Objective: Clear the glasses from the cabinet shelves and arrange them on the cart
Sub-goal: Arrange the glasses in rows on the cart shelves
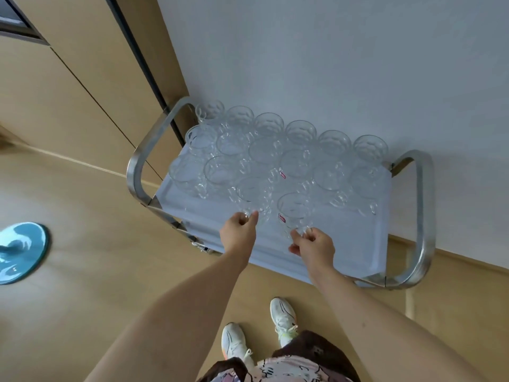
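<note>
At the near edge of the filled rows, the near-left glass stands upright on the cart. Its handle points toward 6 o'clock, where the left hand pinches it between thumb and fingertips. Just beside it at 4 o'clock stands the near-right glass, which bears a small red label. The right hand has its fingers curled on the handle side of this glass, low down at 6 o'clock. Each glass lies at about 12 o'clock from the hand that holds it, so each hand is nearest its own glass, and any final nudge runs straight away from the body.

The glasses look like sixteen in all, though clear walls overlap and the count may be off by one. Six stand in the far row against the wall, six in the middle row, and four in the near row, the two held ones included. I judge that the near row has room for two more toward 3 o'clock, where the tray is bare. Two metal rails close the cart's ends at 9 and 3 o'clock. One blue mat lies on the floor well apart at 9 o'clock, and two white shoes stand at 6 o'clock.
</note>
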### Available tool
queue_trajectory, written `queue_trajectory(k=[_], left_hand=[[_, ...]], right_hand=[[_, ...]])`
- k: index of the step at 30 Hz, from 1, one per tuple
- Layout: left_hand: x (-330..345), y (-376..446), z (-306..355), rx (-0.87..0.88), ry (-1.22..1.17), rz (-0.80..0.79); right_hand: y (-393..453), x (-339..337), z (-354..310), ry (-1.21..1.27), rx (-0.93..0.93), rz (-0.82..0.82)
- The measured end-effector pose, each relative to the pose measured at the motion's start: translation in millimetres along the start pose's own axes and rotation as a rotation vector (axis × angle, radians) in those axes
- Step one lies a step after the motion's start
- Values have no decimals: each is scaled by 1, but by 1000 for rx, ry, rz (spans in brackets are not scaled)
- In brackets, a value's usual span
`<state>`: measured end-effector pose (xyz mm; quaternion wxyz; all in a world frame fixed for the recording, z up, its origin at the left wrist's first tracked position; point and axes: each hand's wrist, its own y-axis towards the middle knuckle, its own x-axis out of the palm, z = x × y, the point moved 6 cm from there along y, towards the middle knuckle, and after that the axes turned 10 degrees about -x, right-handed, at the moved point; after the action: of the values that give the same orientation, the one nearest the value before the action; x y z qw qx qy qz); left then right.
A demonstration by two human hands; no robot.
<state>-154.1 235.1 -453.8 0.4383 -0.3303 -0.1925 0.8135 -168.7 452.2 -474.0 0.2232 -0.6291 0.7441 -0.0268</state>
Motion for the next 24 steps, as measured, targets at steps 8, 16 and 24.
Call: queue_trajectory(k=[8, 16, 24], left_hand=[[14, 9, -18, -41, -16, 16], [30, 10, -18, -56, 20, -85], [23, 12, -6, 90, 497, -41]], right_hand=[[14, 5, 14, -15, 26, -56], [19, 11, 15, -118, -17, -107], [16, 5, 5, -266, -84, -37]])
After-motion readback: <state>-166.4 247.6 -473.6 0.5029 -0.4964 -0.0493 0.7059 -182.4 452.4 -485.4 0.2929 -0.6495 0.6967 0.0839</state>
